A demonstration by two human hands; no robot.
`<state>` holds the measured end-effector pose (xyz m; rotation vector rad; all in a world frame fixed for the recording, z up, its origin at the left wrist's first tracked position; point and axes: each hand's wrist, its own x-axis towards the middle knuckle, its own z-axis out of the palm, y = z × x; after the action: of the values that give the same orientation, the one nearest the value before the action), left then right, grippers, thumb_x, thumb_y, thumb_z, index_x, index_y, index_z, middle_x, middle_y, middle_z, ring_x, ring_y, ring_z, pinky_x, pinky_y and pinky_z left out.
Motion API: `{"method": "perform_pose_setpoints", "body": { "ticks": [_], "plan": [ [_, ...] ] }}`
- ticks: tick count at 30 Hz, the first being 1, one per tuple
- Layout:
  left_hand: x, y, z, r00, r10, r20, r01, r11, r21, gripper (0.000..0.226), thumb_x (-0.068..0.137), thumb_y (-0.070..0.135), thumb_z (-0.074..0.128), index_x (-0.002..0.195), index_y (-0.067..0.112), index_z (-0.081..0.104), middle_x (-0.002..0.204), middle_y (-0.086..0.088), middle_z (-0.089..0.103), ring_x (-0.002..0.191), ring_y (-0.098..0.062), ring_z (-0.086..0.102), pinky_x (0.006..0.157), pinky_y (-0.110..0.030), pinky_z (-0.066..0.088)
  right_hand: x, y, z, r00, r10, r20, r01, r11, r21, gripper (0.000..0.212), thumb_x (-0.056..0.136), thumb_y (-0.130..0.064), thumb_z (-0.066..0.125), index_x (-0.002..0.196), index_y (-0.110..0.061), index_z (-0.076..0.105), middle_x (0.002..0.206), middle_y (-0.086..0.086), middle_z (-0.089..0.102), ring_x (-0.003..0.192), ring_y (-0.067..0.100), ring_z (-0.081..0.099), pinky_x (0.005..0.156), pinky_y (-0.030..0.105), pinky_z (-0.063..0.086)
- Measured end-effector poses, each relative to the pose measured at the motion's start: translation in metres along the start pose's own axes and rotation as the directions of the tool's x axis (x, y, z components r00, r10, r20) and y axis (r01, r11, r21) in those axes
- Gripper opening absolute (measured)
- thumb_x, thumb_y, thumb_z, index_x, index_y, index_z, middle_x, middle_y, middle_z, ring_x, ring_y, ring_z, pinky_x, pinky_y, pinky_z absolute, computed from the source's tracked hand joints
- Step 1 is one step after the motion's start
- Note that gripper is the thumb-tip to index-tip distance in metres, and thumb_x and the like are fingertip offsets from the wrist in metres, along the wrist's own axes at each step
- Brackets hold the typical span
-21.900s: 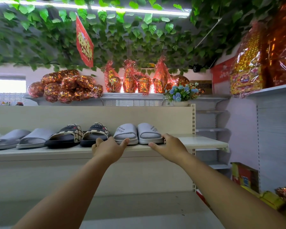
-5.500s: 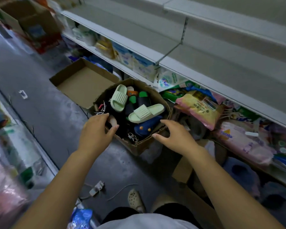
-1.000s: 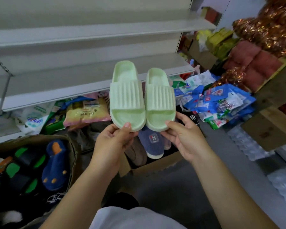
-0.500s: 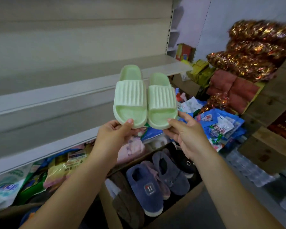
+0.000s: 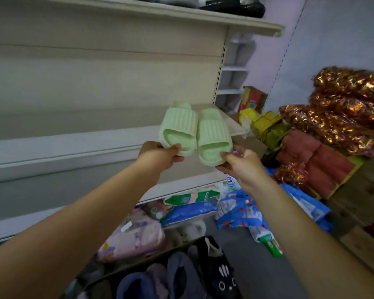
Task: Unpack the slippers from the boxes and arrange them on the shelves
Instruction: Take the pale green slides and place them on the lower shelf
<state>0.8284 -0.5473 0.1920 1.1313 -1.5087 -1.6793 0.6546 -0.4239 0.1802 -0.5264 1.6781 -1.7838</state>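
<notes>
Two pale green ribbed slide slippers, side by side and touching. The left hand [image 5: 158, 156] pinches the left slipper [image 5: 178, 128] at its open-toe end; the right hand [image 5: 244, 167] pinches the right slipper [image 5: 213, 137]. Both are held up before a cream shelf [image 5: 73, 145].

arms: both extended forward, side by side | left hand [image 5: 160, 157]: pinches left slipper [image 5: 178, 127] | right hand [image 5: 244, 167]: pinches right slipper [image 5: 213, 137]

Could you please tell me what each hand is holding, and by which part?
The left hand pinches one pale green slipper by its near end, thumb on top; the right hand holds the other slipper the same way.
</notes>
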Motion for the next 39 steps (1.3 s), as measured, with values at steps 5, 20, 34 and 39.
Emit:
{"method": "perform_pose_setpoints", "body": {
  "ticks": [5, 20, 34, 39],
  "plan": [
    [0.069, -0.002, 0.062, 0.991, -0.002, -0.135, 0.006, 1.0, 0.029, 0.033, 0.094, 0.02, 0.074, 0.111, -0.007, 0.064, 0.079, -0.007, 0.075, 0.063, -0.011, 0.074, 0.073, -0.031, 0.06, 0.108, -0.01, -0.039, 0.997, -0.071, -0.031, 0.066, 0.987, -0.146, 0.043, 0.096, -0.004, 0.065, 0.135, -0.004, 0.048, 0.127, 0.017, 0.061, 0.106, 0.03, 0.067, 0.079, 0.042, 0.063],
    [0.139, -0.005, 0.089, 0.929, 0.297, -0.222, 0.15, 0.246, 0.958, 0.097, 0.086, 0.086, 0.029, 0.14, 0.009, 0.05, 0.148, -0.024, 0.037, 0.137, -0.042, 0.033, 0.11, -0.05, 0.03, 0.23, -0.002, -0.032, 0.932, -0.252, 0.262, 0.363, 0.682, -0.635, 0.068, 0.079, -0.054, 0.08, 0.126, -0.008, 0.061, 0.119, 0.009, 0.068, 0.11, 0.027, 0.064, 0.088, 0.036, 0.052],
    [0.196, -0.019, 0.078, 0.933, 0.355, -0.056, -0.005, 0.17, 0.985, 0.104, 0.084, 0.088, 0.012, 0.148, 0.013, 0.044, 0.157, -0.008, 0.042, 0.149, -0.027, 0.031, 0.119, -0.052, 0.026, 0.295, -0.005, -0.027, 0.875, -0.316, 0.367, 0.482, 0.495, -0.723, 0.051, 0.097, -0.045, 0.062, 0.133, -0.008, 0.06, 0.121, 0.013, 0.067, 0.111, 0.03, 0.062, 0.083, 0.029, 0.041],
    [0.197, -0.02, 0.078, 0.922, 0.379, -0.076, 0.006, 0.181, 0.983, 0.099, 0.087, 0.086, 0.015, 0.147, 0.013, 0.045, 0.155, -0.007, 0.045, 0.147, -0.026, 0.035, 0.118, -0.051, 0.028, 0.301, -0.005, -0.024, 0.869, -0.352, 0.348, 0.486, 0.473, -0.735, 0.049, 0.1, -0.041, 0.059, 0.134, -0.005, 0.059, 0.123, 0.017, 0.067, 0.111, 0.032, 0.061, 0.081, 0.027, 0.037]
  ]
}}
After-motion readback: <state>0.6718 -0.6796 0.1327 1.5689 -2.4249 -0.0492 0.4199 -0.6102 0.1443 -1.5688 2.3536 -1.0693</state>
